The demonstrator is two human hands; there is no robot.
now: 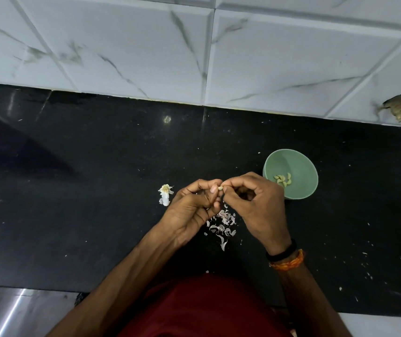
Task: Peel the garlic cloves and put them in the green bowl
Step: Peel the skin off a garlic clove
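A small pale garlic clove [220, 188] is pinched between the fingertips of both hands above the black counter. My left hand [192, 210] holds it from the left with thumb and curled fingers. My right hand [255, 203] pinches at it from the right, fingers curled. The green bowl [299, 164] stands just right of my right hand and holds several peeled cloves [283, 180]. A heap of pinkish-white garlic skins [222, 226] lies on the counter under and between my hands.
The leftover garlic root and stem [165, 194] lies on the black counter [97, 190] left of my left hand. A white marble-tiled wall [194, 49] rises behind, with a brown chipped spot [397, 107] at the right. Small skin flecks scatter at the right.
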